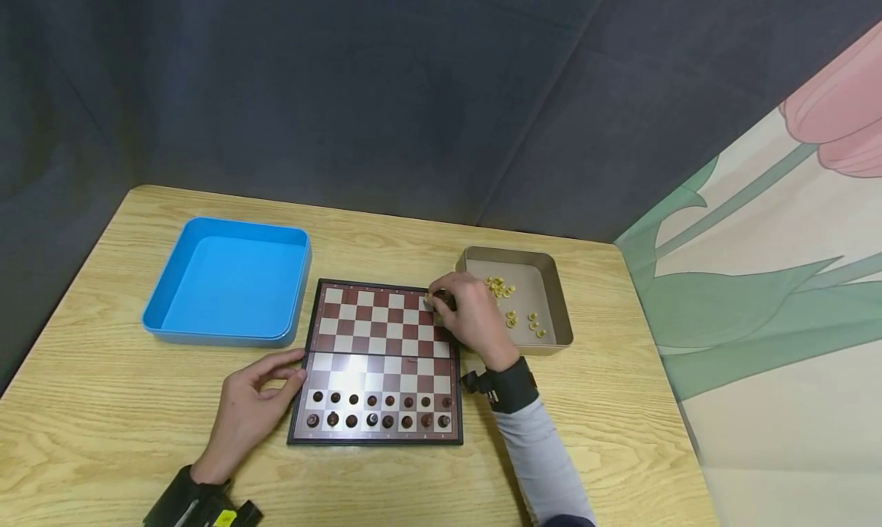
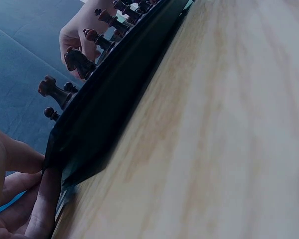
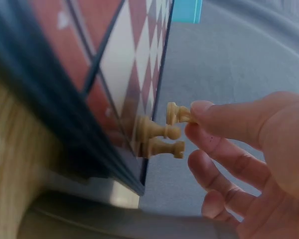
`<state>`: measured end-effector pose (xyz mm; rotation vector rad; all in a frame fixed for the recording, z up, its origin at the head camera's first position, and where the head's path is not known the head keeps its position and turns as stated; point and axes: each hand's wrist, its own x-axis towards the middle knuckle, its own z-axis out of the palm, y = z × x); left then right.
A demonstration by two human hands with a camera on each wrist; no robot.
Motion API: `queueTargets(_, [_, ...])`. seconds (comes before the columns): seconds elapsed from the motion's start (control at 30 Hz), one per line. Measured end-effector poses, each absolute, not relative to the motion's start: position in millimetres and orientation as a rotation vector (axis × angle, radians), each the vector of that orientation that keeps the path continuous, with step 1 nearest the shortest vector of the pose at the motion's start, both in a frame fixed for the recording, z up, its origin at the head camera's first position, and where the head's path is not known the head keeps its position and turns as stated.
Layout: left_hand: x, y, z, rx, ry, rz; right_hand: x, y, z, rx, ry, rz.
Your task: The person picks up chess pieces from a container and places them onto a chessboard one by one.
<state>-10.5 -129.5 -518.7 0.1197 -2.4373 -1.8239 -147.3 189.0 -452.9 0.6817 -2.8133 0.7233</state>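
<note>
A brown-and-white chessboard (image 1: 386,339) lies on the table, dark chess pieces (image 1: 388,421) in two rows along its near side. At the board's far right corner my right hand (image 1: 475,312) pinches a yellow chess piece (image 3: 175,113) between thumb and index finger; its top is hidden by the fingertips. In the right wrist view a yellow pawn (image 3: 157,130) and a yellow rook (image 3: 162,148) stand on the board beside it. My left hand (image 1: 251,400) touches the board's left edge with thumb and index finger, which are fairly straight.
Right of the board stands a brown-grey box (image 1: 561,312) with several yellow pieces (image 1: 498,286) scattered inside. A blue tray (image 1: 237,289) sits at the back left. Dark cloth (image 1: 386,113) hangs behind the wooden table (image 1: 606,404).
</note>
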Motion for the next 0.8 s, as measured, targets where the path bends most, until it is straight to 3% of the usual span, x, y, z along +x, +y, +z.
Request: queueTargets(0.8, [-10.9,-129.6,-518.7,0.123,-2.434,-1.83,-150.0,189.1,-458.0,0.719,-2.849,0.682])
